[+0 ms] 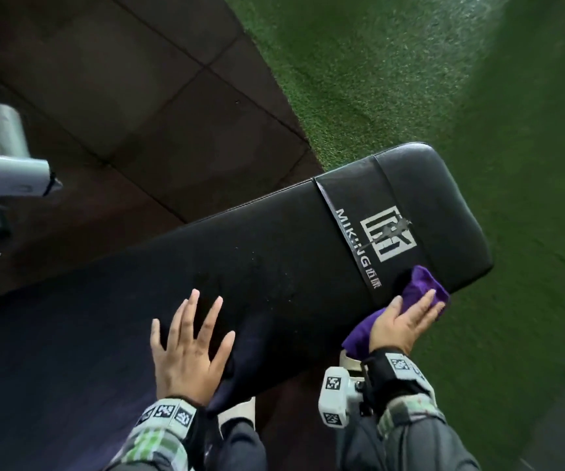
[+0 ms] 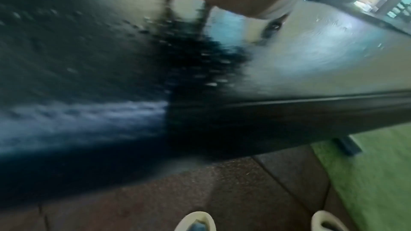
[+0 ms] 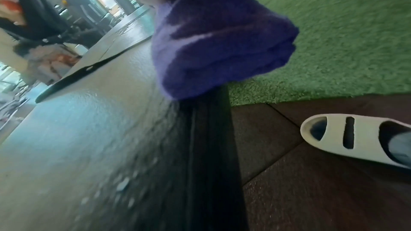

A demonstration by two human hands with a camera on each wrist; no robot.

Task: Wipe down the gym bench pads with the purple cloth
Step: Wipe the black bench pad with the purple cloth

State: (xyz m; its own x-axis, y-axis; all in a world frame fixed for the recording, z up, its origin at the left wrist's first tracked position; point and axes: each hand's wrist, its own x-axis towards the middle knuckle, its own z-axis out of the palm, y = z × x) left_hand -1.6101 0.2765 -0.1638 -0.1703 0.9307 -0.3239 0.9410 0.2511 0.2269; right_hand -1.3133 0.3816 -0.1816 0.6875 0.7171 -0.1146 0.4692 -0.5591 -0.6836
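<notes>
The long black padded vinyl bench pad (image 1: 274, 266), grained and faintly speckled, lay diagonally from the near left to the far right, its rounded far end over the green artificial turf (image 1: 410, 79). A white square logo and the lettering "MIKING" were printed on a band (image 1: 369, 232) set between two seams near that end. The left hand (image 1: 189, 348) rested palm down on the near part of the pad, fingers straight and spread, grasping nothing. The right hand (image 1: 400, 324) pressed the folded purple terry cloth (image 1: 424, 287) against the pad's near right edge, just beside the lettered band, fingers extended flat over the fabric; the right wrist view showed the fuzzy cloth (image 3: 218, 45) bunched under the palm and overhanging the pad's piped edge, but whether the thumb curled round the cloth could not be told. Dark brown speckled rubber floor tiles (image 1: 138, 96) met the turf along a straight edge. A cream moulded slipper (image 3: 355, 138) with slotted openings stood on the tiles near the pad. Both wrists carried bands with black-and-white square markers.
</notes>
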